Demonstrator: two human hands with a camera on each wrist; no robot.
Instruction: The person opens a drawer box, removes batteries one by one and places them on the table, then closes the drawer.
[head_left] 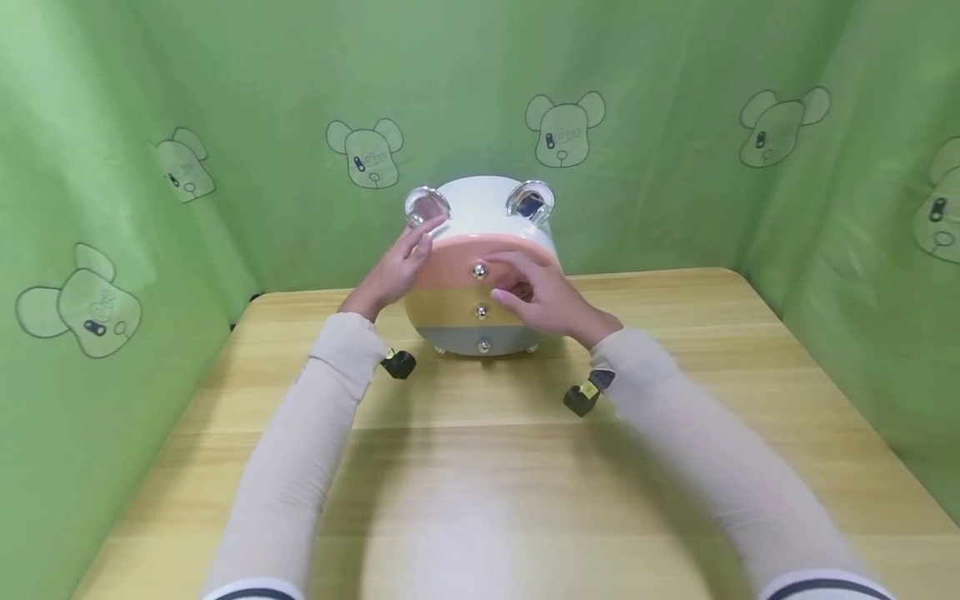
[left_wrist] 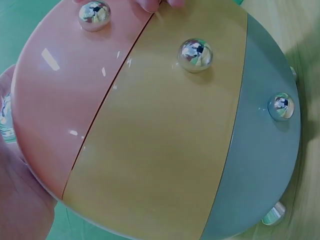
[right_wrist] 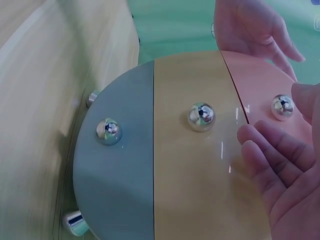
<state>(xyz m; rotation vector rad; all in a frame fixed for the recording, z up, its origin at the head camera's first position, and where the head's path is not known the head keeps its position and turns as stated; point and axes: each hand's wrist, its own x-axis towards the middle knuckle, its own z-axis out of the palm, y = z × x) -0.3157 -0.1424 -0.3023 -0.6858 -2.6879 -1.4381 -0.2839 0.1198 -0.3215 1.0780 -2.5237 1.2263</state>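
Observation:
A small rounded chest of drawers stands at the back of the table, with a white body and a pink drawer, a yellow drawer and a grey-blue drawer. Each front carries a round silver knob, and two shiny silver ears stick up on top. My left hand lies against the chest's upper left side, fingers extended close to the left ear. In front of the pink drawer is my right hand, fingers loosely bent. Its thumb is right beside the top knob, which it does not grip.
The wooden table extends toward me under both forearms. Green curtains printed with bear heads surround it at the back and sides. Small black wrist cameras hang below my sleeves. Short silver feet hold up the chest.

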